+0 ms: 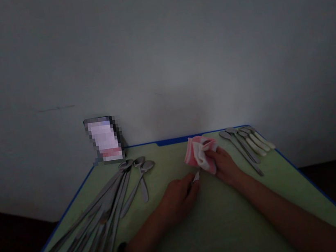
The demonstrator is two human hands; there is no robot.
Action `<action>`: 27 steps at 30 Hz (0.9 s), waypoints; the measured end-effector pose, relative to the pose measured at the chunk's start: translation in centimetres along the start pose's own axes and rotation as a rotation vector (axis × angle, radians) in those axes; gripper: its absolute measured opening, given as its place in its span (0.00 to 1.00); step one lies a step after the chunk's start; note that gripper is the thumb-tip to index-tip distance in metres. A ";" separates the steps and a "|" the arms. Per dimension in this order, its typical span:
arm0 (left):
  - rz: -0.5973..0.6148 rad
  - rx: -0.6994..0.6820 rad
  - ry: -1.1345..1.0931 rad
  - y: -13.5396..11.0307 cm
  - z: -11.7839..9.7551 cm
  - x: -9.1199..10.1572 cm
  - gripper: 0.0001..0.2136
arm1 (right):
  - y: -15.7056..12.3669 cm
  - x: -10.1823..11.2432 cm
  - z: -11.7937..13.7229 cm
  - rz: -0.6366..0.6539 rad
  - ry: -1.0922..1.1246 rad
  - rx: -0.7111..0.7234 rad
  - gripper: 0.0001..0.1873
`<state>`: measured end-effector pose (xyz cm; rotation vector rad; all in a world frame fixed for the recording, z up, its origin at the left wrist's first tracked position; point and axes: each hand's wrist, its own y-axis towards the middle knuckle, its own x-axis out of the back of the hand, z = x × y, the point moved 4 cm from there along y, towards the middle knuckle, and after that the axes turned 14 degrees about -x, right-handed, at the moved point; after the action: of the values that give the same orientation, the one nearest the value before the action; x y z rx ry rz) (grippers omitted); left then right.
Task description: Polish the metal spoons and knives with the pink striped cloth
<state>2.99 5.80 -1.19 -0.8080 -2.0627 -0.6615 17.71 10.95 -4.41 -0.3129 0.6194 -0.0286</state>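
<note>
Now, two grips close together

You're pinching one metal utensil (196,177) in your left hand (179,197), its long axis slanting up and right toward the one pink-and-white cloth (200,157) your right hand (225,164) clutches; two small spoons (147,166) lie left, two metal spoons (244,154) and roughly three white-handled pieces (256,144) right, the cutlery heap (112,191) uncountable

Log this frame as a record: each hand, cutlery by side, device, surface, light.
left_hand: left hand grips a metal utensil, type unclear
right_hand: right hand holds a pink-and-white cloth
cutlery_left: long utensils, heaped; shorter spoons beside
cutlery_right: metal spoons, pale-handled pieces
device: pixelated screen, far left
surface: green table, blue edge
light: dim
</note>
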 end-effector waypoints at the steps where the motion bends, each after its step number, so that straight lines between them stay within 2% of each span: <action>1: 0.014 -0.012 0.025 0.0 -0.1 0.0 0.13 | 0.0 -0.1 -0.1 -0.010 -0.015 0.031 0.13; 7: 0.093 -0.058 0.184 0.0 -0.7 -0.2 0.16 | -0.6 -0.2 -0.1 -0.063 -0.139 0.180 0.15; 12: 0.079 -0.061 0.144 -0.1 -0.9 -0.2 0.17 | -0.7 0.3 -0.1 -0.171 -0.229 0.119 0.21; 14: 0.066 -0.039 0.042 -0.1 -0.9 0.1 0.18 | -0.6 0.6 -0.1 -0.222 -0.149 0.103 0.21; 16: 0.048 -0.007 -0.103 -0.1 -0.6 0.3 0.19 | -0.4 0.4 0.1 -0.174 0.013 0.118 0.20; 18: 0.021 0.034 -0.248 -0.2 -0.3 0.3 0.20 | -0.3 -0.3 0.6 -0.018 0.133 0.134 0.19; 20: -0.019 0.085 -0.366 -0.3 0.1 0.2 0.21 | -0.5 -1.2 1.3 0.145 0.156 0.127 0.21; 22: -0.064 0.135 -0.437 -0.4 0.5 0.0 0.22 | -1.0 -1.9 2.0 0.237 0.149 0.107 0.26; 25: -0.092 0.171 -0.461 -0.4 0.7 -0.1 0.22 | -1.5 -2.2 2.4 0.251 0.089 0.076 0.32; 27: -0.057 0.151 -0.416 -0.3 0.5 0.0 0.22 | -1.5 -1.9 2.1 0.176 0.004 0.063 0.33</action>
<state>2.50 5.92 -1.49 -0.8555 -2.4840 -0.3816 17.46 10.35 -1.22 -0.1962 0.6464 0.1200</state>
